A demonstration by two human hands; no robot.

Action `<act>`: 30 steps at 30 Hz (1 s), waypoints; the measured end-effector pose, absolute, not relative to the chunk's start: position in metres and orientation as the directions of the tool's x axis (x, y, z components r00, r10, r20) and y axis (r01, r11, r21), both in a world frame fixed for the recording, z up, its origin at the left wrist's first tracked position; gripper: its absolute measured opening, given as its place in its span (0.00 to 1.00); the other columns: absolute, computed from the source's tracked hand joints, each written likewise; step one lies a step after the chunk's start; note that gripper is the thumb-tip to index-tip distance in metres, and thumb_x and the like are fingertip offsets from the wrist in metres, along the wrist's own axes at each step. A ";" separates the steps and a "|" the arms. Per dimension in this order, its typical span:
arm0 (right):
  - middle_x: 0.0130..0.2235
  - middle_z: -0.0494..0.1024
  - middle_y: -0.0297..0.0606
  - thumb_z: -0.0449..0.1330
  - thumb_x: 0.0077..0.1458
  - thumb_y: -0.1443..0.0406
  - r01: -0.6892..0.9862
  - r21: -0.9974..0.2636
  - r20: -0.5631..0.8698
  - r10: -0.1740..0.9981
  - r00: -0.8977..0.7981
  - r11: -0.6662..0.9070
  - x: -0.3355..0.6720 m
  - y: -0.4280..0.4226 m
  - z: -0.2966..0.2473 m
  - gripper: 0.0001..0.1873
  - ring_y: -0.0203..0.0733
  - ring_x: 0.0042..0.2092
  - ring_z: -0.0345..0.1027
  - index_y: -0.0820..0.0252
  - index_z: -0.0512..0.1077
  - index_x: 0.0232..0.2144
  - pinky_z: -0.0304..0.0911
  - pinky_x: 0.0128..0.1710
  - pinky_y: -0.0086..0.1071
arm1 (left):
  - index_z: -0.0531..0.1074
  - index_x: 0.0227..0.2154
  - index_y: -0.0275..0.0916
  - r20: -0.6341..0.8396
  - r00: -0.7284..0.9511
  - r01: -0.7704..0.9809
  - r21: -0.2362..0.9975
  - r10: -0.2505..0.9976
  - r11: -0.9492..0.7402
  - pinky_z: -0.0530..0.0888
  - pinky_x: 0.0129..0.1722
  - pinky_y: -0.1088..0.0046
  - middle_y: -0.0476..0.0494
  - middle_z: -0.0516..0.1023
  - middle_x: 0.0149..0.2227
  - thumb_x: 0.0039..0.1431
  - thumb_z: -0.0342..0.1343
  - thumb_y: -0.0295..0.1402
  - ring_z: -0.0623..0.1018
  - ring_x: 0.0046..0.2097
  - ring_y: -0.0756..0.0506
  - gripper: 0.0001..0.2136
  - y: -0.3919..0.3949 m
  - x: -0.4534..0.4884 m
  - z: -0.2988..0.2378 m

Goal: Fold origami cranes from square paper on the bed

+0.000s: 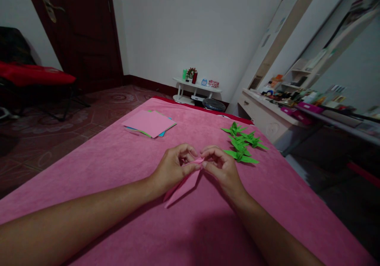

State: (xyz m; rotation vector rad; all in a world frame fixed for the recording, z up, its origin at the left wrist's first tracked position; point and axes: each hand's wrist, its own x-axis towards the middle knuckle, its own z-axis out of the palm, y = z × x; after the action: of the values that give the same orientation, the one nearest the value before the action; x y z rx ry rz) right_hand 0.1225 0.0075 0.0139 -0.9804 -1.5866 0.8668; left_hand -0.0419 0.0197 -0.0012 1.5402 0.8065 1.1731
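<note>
Between my two hands is a folded piece of pink origami paper (185, 187), narrow and pointed at its lower end. The thumb and fingers of my left hand (178, 165) pinch its upper left side. My right hand (222, 166) grips its upper right tip with thumb and fingertips. Both hands nearly meet there, and the fingers hide part of the fold. Just beyond my right hand lie several green folded paper cranes (240, 143) in a cluster. A stack of square paper sheets (150, 122), pink on top with blue and green edges showing, rests farther off to the left.
A pink cloth (118, 171) covers the surface under my hands. Beyond its far edge stands a small white shelf (197, 84) with ornaments. To the right is a dresser (267, 109) crowded with bottles and boxes. A red chair (35, 74) and a dark door (80, 32) are at the left.
</note>
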 end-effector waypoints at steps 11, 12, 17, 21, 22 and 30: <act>0.28 0.70 0.32 0.58 0.42 0.71 0.095 -0.941 0.316 0.944 -0.094 0.325 0.115 0.006 0.011 0.04 0.37 0.32 0.63 0.59 0.70 0.22 0.58 0.32 0.29 | 0.69 0.34 0.36 0.308 0.327 -0.004 0.946 0.893 -0.325 0.67 0.29 0.76 0.48 0.74 0.25 0.50 0.60 0.34 0.73 0.28 0.50 0.10 0.016 -0.041 0.001; 0.28 0.70 0.33 0.58 0.42 0.71 0.103 -0.940 0.317 0.944 -0.093 0.326 0.114 0.005 0.011 0.03 0.37 0.32 0.63 0.59 0.70 0.22 0.58 0.32 0.29 | 0.69 0.34 0.36 0.307 0.324 -0.013 0.947 0.895 -0.320 0.67 0.29 0.76 0.48 0.73 0.25 0.50 0.60 0.34 0.72 0.27 0.50 0.10 0.016 -0.041 0.000; 0.28 0.71 0.34 0.59 0.45 0.69 0.101 -0.937 0.331 0.942 -0.046 0.334 0.113 0.002 0.009 0.01 0.39 0.33 0.64 0.59 0.71 0.23 0.60 0.33 0.30 | 0.68 0.33 0.36 0.295 0.326 -0.074 0.955 0.898 -0.287 0.65 0.27 0.78 0.51 0.71 0.23 0.48 0.61 0.35 0.70 0.25 0.52 0.11 0.017 -0.041 -0.001; 0.29 0.71 0.34 0.59 0.47 0.67 0.050 -0.944 0.326 0.945 -0.018 0.327 0.114 0.001 0.003 0.02 0.39 0.34 0.64 0.58 0.71 0.24 0.60 0.36 0.31 | 0.70 0.31 0.36 0.289 0.317 -0.124 0.957 0.903 -0.263 0.65 0.26 0.78 0.51 0.72 0.23 0.47 0.62 0.35 0.69 0.25 0.53 0.10 0.016 -0.040 -0.001; 0.30 0.71 0.35 0.58 0.49 0.67 0.054 -0.942 0.331 0.943 -0.018 0.332 0.114 0.001 0.001 0.03 0.39 0.34 0.64 0.58 0.71 0.24 0.60 0.37 0.31 | 0.71 0.30 0.35 0.294 0.314 -0.124 0.955 0.903 -0.268 0.65 0.27 0.78 0.50 0.72 0.24 0.47 0.62 0.35 0.70 0.26 0.52 0.09 0.016 -0.040 -0.001; 0.30 0.72 0.36 0.53 0.56 0.60 0.026 -0.955 0.296 0.955 -0.023 0.297 0.114 0.000 0.001 0.14 0.38 0.32 0.64 0.59 0.72 0.23 0.60 0.34 0.30 | 0.76 0.29 0.35 0.275 0.301 -0.085 0.961 0.913 -0.261 0.70 0.34 0.73 0.44 0.78 0.29 0.48 0.61 0.32 0.74 0.31 0.49 0.07 0.014 -0.039 0.001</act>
State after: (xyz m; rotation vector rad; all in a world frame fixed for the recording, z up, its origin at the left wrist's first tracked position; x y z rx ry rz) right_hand 0.1144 0.0002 0.0011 -0.9955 -1.3715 0.9833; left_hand -0.0394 0.0137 0.0006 1.5052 0.7973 1.1796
